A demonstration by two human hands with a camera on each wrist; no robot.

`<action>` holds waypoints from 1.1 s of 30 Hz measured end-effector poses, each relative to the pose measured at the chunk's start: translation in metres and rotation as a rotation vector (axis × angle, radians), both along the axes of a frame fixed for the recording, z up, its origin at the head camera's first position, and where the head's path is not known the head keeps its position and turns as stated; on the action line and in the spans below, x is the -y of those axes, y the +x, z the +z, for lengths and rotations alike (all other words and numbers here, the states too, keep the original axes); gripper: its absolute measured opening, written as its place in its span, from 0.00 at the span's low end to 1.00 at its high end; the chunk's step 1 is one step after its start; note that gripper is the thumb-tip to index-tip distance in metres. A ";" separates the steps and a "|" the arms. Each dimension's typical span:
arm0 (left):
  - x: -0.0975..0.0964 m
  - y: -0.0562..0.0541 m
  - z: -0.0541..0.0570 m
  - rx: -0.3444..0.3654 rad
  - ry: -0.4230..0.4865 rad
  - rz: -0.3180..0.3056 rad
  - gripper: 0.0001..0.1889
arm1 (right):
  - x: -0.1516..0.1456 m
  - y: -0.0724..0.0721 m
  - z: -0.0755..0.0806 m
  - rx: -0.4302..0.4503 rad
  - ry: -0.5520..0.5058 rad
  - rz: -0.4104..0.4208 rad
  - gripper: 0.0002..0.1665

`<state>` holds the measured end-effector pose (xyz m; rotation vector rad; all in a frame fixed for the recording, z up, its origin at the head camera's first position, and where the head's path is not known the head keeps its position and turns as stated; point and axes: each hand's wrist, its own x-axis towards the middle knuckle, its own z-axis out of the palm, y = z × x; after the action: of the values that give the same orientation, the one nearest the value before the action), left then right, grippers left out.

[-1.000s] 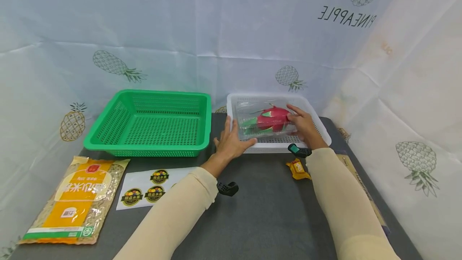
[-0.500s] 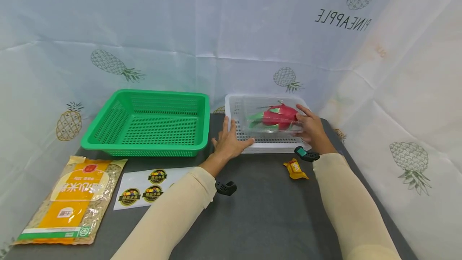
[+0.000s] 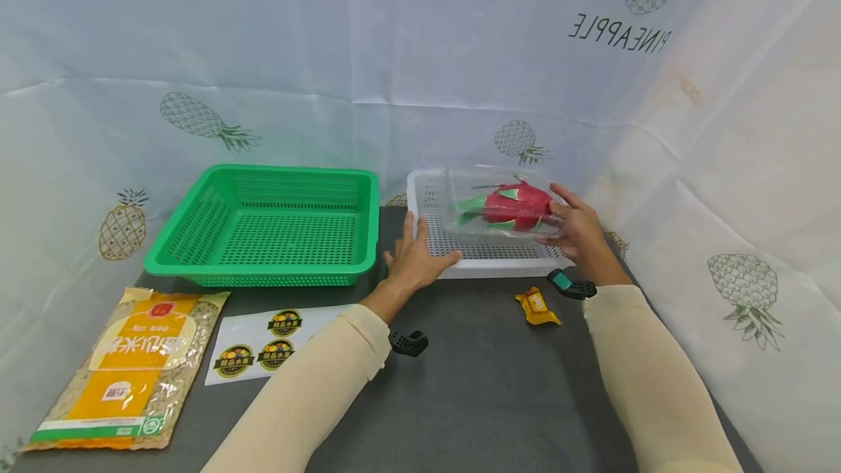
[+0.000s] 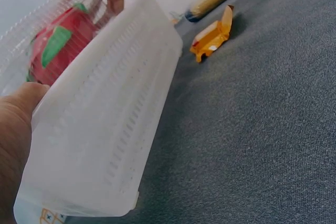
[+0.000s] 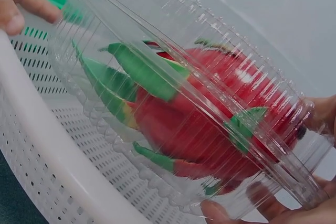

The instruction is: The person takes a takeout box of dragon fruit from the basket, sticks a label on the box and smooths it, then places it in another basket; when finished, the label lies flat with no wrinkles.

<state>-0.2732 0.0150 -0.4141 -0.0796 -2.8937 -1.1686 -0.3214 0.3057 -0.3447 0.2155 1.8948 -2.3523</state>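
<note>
A clear plastic clamshell box (image 5: 173,3) with a red and green dragon fruit (image 3: 515,204) inside is over the white basket (image 3: 486,268). My right hand (image 3: 580,228) grips the box at its right end, thumb and fingers round the edge in the right wrist view. The box tilts within the basket's outline, its far edge above the back rim. My left hand (image 3: 415,258) rests at the basket's front left corner, fingers spread along the left rim and thumb at the front rim. In the left wrist view the thumb (image 4: 26,98) overlaps the rim.
A green basket (image 3: 263,268) stands to the left. In front of it lie a bag of grain (image 3: 131,371) and a sticker sheet (image 3: 252,323) with round labels. A small yellow packet (image 3: 536,306) lies before the white basket. A patterned curtain (image 3: 315,42) hangs behind.
My right hand has moved the boxed dragon fruit to the right and slightly up, away from my left hand. The left hand stays at the basket corner.
</note>
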 end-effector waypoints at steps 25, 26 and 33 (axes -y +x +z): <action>0.022 0.014 0.047 -0.144 0.422 0.097 0.31 | 0.006 0.041 0.039 -0.087 0.019 0.051 0.33; 0.021 0.016 0.052 -0.143 0.472 0.104 0.31 | 0.006 0.043 0.040 -0.091 0.019 0.053 0.34; 0.011 0.026 0.081 0.060 0.823 -0.038 0.42 | 0.007 0.055 0.048 -0.125 0.006 0.074 0.36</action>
<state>-0.2475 0.0035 -0.3334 -0.0820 -2.2166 -2.2659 -0.2660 0.2988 -0.2965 -0.0006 1.9286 -2.3624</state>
